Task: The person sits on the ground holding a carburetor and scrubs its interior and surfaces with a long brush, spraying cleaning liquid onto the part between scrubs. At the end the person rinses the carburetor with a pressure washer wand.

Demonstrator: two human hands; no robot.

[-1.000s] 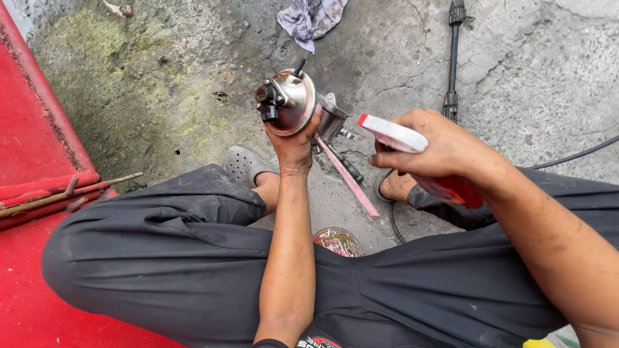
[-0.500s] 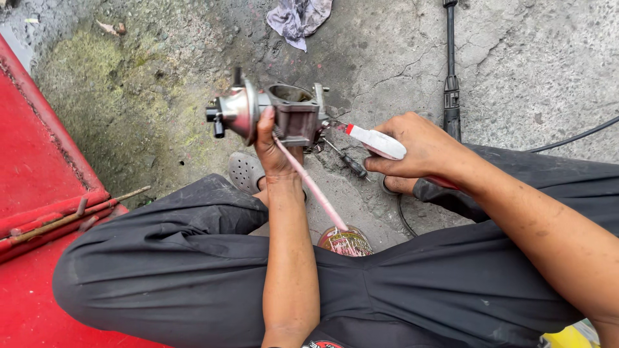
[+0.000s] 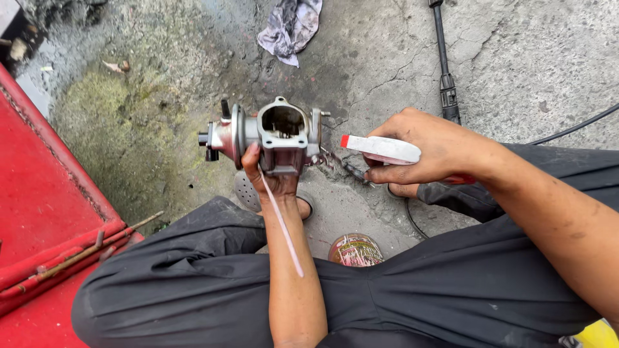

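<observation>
Cracked grey concrete floor (image 3: 516, 58), stained dark and mossy green toward the upper left of the frame, fills the background. Along the left edge runs a red metal panel (image 3: 39, 200) with a thin rusty rod (image 3: 84, 254) lying on its lip. A crumpled grey rag (image 3: 290, 26) lies at the top centre, and a black rod-like tool (image 3: 445, 77) lies on the floor at the upper right, with a black cable (image 3: 574, 125) curving off to the right edge.

Near the centre of the frame the left hand (image 3: 274, 180) grips a metal carburetor (image 3: 274, 135) from below, thumb up its left face, holding it above the floor with its open square cavity facing the camera and its round end pointing left. A thin pale pink tube (image 3: 284, 225) hangs from the carburetor and lies along the left forearm.

Just to the right, the right hand (image 3: 432, 151) is clenched around a spray bottle (image 3: 380, 149) with a white head and red tip; the nozzle points left at the carburetor, close to it but not touching. The bottle's body is mostly hidden by the fingers.

Dark trousers (image 3: 451, 296) of the crouching person fill the lower half of the frame. Between the knees a small round tin (image 3: 354, 250) with a colourful top sits on the floor, and a grey sandal (image 3: 248, 190) shows behind the left wrist.
</observation>
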